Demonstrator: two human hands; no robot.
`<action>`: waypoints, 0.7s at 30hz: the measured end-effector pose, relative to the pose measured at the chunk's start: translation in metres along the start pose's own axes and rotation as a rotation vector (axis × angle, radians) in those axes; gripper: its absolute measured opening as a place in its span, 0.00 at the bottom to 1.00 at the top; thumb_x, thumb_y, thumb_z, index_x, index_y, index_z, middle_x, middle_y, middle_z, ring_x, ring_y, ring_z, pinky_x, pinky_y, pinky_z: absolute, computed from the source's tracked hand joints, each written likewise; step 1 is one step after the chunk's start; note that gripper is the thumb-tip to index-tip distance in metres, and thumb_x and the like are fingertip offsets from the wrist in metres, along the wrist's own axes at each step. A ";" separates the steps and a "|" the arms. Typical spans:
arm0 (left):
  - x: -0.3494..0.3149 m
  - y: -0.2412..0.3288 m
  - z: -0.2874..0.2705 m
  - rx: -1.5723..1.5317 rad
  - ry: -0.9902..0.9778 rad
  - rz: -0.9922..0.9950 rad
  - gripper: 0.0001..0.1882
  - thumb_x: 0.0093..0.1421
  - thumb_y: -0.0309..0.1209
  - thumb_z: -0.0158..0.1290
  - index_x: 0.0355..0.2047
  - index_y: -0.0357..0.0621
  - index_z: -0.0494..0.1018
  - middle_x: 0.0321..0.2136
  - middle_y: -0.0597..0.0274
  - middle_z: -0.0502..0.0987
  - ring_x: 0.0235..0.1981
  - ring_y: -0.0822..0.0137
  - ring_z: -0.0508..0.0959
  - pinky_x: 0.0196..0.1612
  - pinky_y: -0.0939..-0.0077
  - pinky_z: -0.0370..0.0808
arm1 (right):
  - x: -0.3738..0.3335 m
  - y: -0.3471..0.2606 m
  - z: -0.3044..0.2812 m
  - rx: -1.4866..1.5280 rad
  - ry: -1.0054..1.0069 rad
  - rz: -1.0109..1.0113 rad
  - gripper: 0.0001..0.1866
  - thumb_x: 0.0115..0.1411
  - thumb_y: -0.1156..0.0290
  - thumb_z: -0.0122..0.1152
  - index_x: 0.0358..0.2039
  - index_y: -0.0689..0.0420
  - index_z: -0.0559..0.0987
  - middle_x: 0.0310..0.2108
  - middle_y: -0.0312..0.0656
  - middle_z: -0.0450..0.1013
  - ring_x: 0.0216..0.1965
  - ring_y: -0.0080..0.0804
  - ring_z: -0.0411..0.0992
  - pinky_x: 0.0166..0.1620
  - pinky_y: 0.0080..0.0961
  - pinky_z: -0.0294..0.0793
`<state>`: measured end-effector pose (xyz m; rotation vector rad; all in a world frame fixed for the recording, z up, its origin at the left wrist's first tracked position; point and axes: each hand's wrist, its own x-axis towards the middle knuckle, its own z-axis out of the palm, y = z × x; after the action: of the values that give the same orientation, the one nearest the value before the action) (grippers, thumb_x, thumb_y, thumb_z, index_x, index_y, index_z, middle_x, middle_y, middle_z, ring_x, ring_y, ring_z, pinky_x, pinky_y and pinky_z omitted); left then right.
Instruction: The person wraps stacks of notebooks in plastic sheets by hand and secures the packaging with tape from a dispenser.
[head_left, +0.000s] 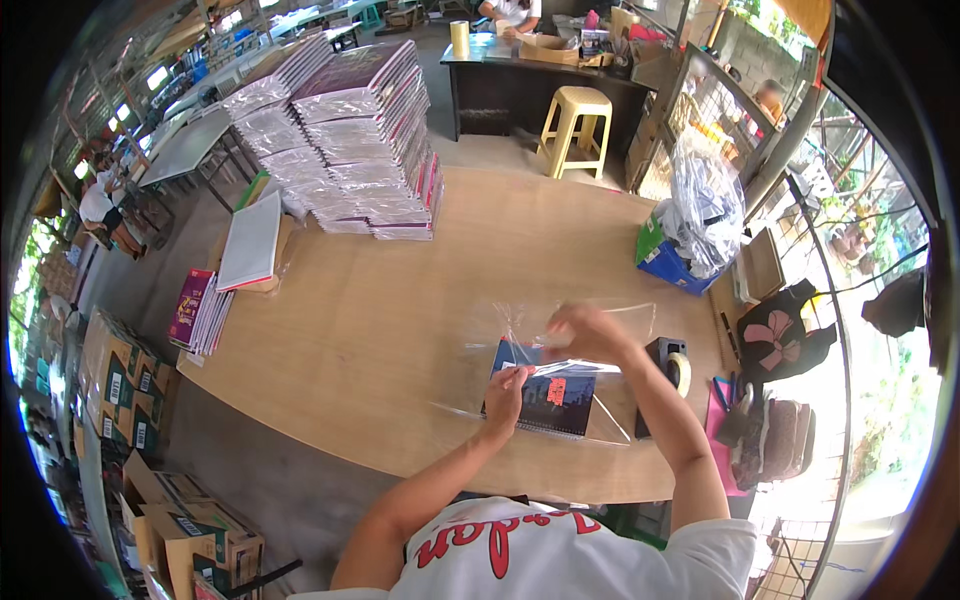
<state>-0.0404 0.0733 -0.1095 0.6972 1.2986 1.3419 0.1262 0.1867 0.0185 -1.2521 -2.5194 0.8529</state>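
A dark blue spiral-bound notebook [548, 405] with an orange-red sticker lies on the table in front of me, clear plastic film [610, 322] spread around and over it. At the notebook's upper left part, my left hand [506, 398] is closed, pinching an edge of the film. My right hand [588, 335] is above the notebook's far edge, over the film, with curled fingers smeared by motion; whether it grips the film cannot be made out. Just right of the notebook stands a black tape dispenser [655, 352] with a roll of tape [679, 373].
Tall stacks of plastic-wrapped purple books [365, 150] stand at the table's far left. Nearer are a white-topped pile [250, 240] and purple notebooks [200, 310]. At the far right, a blue-green box [675, 262] holds crumpled plastic. Beyond the table is a yellow stool [578, 125].
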 end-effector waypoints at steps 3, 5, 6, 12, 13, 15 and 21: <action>-0.002 -0.009 -0.006 0.252 -0.046 0.153 0.04 0.61 0.26 0.55 0.33 0.38 0.77 0.34 0.57 0.82 0.39 0.67 0.79 0.47 0.76 0.72 | 0.010 -0.021 0.046 -0.246 -0.046 0.003 0.29 0.50 0.43 0.67 0.41 0.54 0.79 0.41 0.45 0.76 0.48 0.45 0.74 0.49 0.40 0.74; -0.002 -0.012 -0.006 0.441 -0.115 0.232 0.05 0.60 0.26 0.55 0.36 0.39 0.76 0.35 0.58 0.81 0.41 0.68 0.79 0.48 0.76 0.72 | 0.030 -0.026 0.069 -0.222 -0.093 0.169 0.24 0.55 0.48 0.63 0.40 0.56 0.78 0.40 0.47 0.76 0.46 0.45 0.75 0.48 0.39 0.75; -0.004 -0.010 -0.004 0.474 -0.163 0.217 0.07 0.60 0.26 0.56 0.38 0.39 0.75 0.35 0.59 0.81 0.42 0.68 0.78 0.48 0.76 0.72 | 0.043 -0.025 0.080 -0.193 -0.097 0.213 0.21 0.56 0.51 0.63 0.37 0.57 0.78 0.39 0.47 0.77 0.45 0.45 0.76 0.46 0.38 0.76; 0.016 -0.099 -0.032 0.131 0.075 0.457 0.15 0.62 0.29 0.54 0.49 0.40 0.70 0.41 0.60 0.75 0.43 0.68 0.75 0.48 0.75 0.72 | 0.031 -0.112 0.084 0.296 -0.095 -0.525 0.15 0.53 0.62 0.64 0.39 0.54 0.81 0.41 0.45 0.78 0.44 0.44 0.76 0.44 0.37 0.77; 0.016 -0.109 -0.031 0.049 0.120 0.500 0.16 0.63 0.29 0.53 0.51 0.40 0.69 0.42 0.61 0.74 0.43 0.69 0.75 0.48 0.75 0.72 | 0.018 -0.117 0.069 0.434 -0.130 -0.490 0.16 0.52 0.62 0.66 0.41 0.53 0.81 0.42 0.44 0.77 0.45 0.44 0.76 0.45 0.37 0.77; -0.011 -0.025 -0.003 0.114 -0.138 0.130 0.15 0.66 0.33 0.52 0.50 0.39 0.70 0.42 0.61 0.75 0.45 0.70 0.75 0.50 0.76 0.71 | -0.017 -0.036 0.061 -0.059 -0.017 -0.308 0.35 0.42 0.56 0.75 0.53 0.49 0.76 0.51 0.46 0.73 0.50 0.46 0.73 0.53 0.40 0.72; -0.013 -0.020 -0.006 0.026 -0.115 0.144 0.13 0.66 0.37 0.52 0.36 0.39 0.78 0.36 0.61 0.79 0.41 0.70 0.77 0.45 0.77 0.71 | -0.125 0.039 0.081 -0.049 -0.036 0.338 0.44 0.43 0.59 0.76 0.61 0.54 0.66 0.55 0.46 0.67 0.59 0.51 0.64 0.58 0.46 0.66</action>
<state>-0.0366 0.0558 -0.1264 0.8877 1.1938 1.3806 0.1961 0.0744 -0.0604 -1.7256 -2.4053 0.8905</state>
